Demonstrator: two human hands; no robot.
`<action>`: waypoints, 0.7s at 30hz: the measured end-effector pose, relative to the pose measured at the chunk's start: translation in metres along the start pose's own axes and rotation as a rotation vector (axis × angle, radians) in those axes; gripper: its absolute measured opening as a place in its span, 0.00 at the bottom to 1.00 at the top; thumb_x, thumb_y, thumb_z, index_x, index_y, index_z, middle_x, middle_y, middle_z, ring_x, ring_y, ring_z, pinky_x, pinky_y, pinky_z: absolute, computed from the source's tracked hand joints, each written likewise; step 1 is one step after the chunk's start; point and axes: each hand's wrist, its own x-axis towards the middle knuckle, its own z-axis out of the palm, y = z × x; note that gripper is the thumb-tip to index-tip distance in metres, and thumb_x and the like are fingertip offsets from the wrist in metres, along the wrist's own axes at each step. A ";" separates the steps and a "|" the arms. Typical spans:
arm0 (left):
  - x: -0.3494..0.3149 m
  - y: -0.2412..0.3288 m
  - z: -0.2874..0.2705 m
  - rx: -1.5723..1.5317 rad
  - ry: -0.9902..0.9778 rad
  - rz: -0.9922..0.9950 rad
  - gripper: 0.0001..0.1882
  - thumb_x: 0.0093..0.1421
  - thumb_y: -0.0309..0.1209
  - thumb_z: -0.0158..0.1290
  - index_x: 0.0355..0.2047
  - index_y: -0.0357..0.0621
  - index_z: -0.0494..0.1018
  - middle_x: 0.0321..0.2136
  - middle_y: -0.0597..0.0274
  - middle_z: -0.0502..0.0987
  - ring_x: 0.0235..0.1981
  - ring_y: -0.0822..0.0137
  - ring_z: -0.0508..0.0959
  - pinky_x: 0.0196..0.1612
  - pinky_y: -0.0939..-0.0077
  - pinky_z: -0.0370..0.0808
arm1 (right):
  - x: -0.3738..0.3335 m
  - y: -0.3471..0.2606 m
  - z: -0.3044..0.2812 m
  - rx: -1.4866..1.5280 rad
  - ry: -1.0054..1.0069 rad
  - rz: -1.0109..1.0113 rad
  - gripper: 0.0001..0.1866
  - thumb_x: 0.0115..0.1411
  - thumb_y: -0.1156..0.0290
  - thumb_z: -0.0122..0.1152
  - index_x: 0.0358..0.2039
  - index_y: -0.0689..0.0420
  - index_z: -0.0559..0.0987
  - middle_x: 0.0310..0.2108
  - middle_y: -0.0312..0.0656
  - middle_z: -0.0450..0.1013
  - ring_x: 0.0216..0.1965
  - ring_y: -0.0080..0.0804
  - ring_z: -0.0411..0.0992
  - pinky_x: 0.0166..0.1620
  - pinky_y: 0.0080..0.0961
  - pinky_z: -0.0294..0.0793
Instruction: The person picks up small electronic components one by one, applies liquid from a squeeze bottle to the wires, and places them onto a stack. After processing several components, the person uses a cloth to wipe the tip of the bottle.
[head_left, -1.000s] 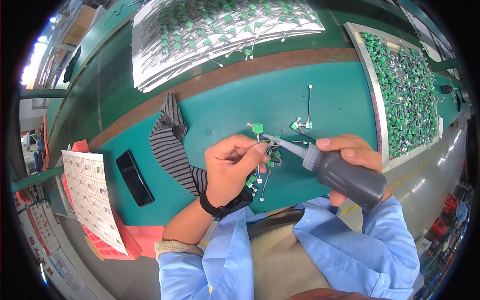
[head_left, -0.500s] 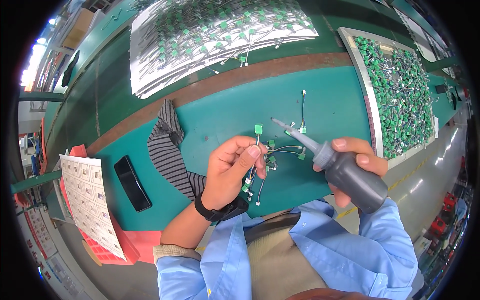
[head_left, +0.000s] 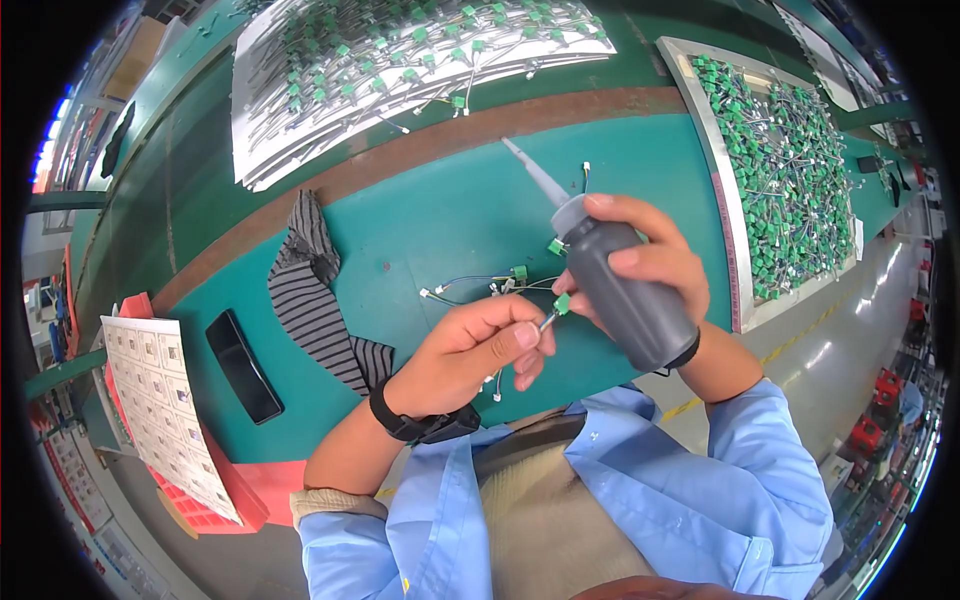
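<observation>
My left hand (head_left: 500, 343) pinches a short wire harness whose small green connector (head_left: 562, 304) sticks out past the fingertips toward the right. In my right hand (head_left: 660, 255) is a dark grey squeeze bottle (head_left: 635, 295), its long tapered nozzle (head_left: 535, 172) pointing up and to the far left, away from the connector. The bottle's lower body is just right of the held connector; whether a right fingertip touches the connector, I cannot tell. Several loose harnesses with green connectors (head_left: 519, 272) lie on the green mat (head_left: 400, 240) beyond and beneath my hands.
A striped grey cloth sleeve (head_left: 312, 305) and a black phone (head_left: 244, 366) lie to the left, beside a printed sheet (head_left: 165, 400) on a red bin (head_left: 235, 480). White boards (head_left: 300, 150) hold rows of harnesses at the back. A framed tray (head_left: 715, 180) full of green connectors stands right.
The squeeze bottle has moved left and its nozzle now points farther up and away. The connector in my left hand has tipped from upright toward the right, closer to my right hand.
</observation>
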 end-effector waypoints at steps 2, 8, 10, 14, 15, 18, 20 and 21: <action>0.001 -0.003 -0.003 -0.124 0.034 0.005 0.12 0.73 0.33 0.44 0.40 0.36 0.71 0.25 0.65 0.68 0.27 0.71 0.72 0.33 0.76 0.70 | 0.007 0.001 0.003 -0.076 0.079 -0.108 0.28 0.51 0.77 0.75 0.51 0.53 0.71 0.60 0.67 0.62 0.52 0.53 0.75 0.47 0.43 0.83; 0.002 -0.001 0.004 0.128 0.149 0.031 0.12 0.73 0.31 0.45 0.40 0.34 0.73 0.26 0.64 0.71 0.27 0.71 0.73 0.32 0.77 0.71 | 0.013 0.002 0.000 -0.216 0.027 -0.215 0.29 0.50 0.79 0.75 0.51 0.53 0.73 0.59 0.64 0.66 0.51 0.53 0.75 0.46 0.37 0.81; 0.001 0.001 0.010 0.358 0.264 0.105 0.12 0.72 0.31 0.47 0.40 0.33 0.75 0.27 0.63 0.75 0.26 0.74 0.75 0.32 0.80 0.73 | 0.012 0.002 0.000 -0.260 0.002 -0.201 0.31 0.50 0.79 0.76 0.52 0.50 0.71 0.58 0.65 0.65 0.48 0.53 0.77 0.43 0.40 0.82; 0.001 -0.003 0.008 0.427 0.363 0.148 0.11 0.71 0.30 0.49 0.39 0.32 0.76 0.27 0.62 0.78 0.26 0.76 0.76 0.32 0.82 0.75 | 0.002 0.002 0.007 -0.290 0.096 -0.212 0.30 0.52 0.71 0.76 0.53 0.48 0.71 0.57 0.65 0.67 0.46 0.49 0.78 0.42 0.37 0.81; 0.000 -0.003 0.007 0.404 0.383 0.152 0.11 0.71 0.29 0.50 0.39 0.32 0.76 0.27 0.61 0.79 0.25 0.76 0.77 0.31 0.82 0.76 | 0.000 0.000 0.006 -0.288 0.094 -0.214 0.30 0.52 0.71 0.76 0.53 0.48 0.71 0.57 0.65 0.67 0.46 0.49 0.78 0.42 0.37 0.81; 0.000 0.001 0.004 0.278 0.431 0.148 0.11 0.70 0.29 0.49 0.39 0.32 0.76 0.25 0.61 0.79 0.25 0.76 0.77 0.31 0.81 0.76 | -0.012 -0.012 -0.009 -0.205 0.059 -0.332 0.33 0.53 0.63 0.75 0.55 0.53 0.67 0.54 0.64 0.70 0.43 0.46 0.79 0.38 0.33 0.80; -0.001 0.002 0.002 0.215 0.457 0.143 0.11 0.70 0.29 0.49 0.40 0.32 0.76 0.24 0.62 0.79 0.25 0.76 0.77 0.30 0.81 0.76 | -0.015 -0.019 -0.016 -0.146 0.040 -0.407 0.36 0.54 0.57 0.75 0.55 0.56 0.65 0.52 0.63 0.72 0.41 0.44 0.79 0.35 0.31 0.80; 0.000 0.001 0.002 0.215 0.484 0.176 0.11 0.71 0.29 0.49 0.39 0.32 0.76 0.23 0.61 0.78 0.23 0.75 0.76 0.30 0.80 0.75 | -0.016 -0.021 -0.017 -0.117 0.031 -0.445 0.38 0.54 0.55 0.75 0.56 0.58 0.64 0.51 0.63 0.73 0.40 0.43 0.79 0.33 0.30 0.79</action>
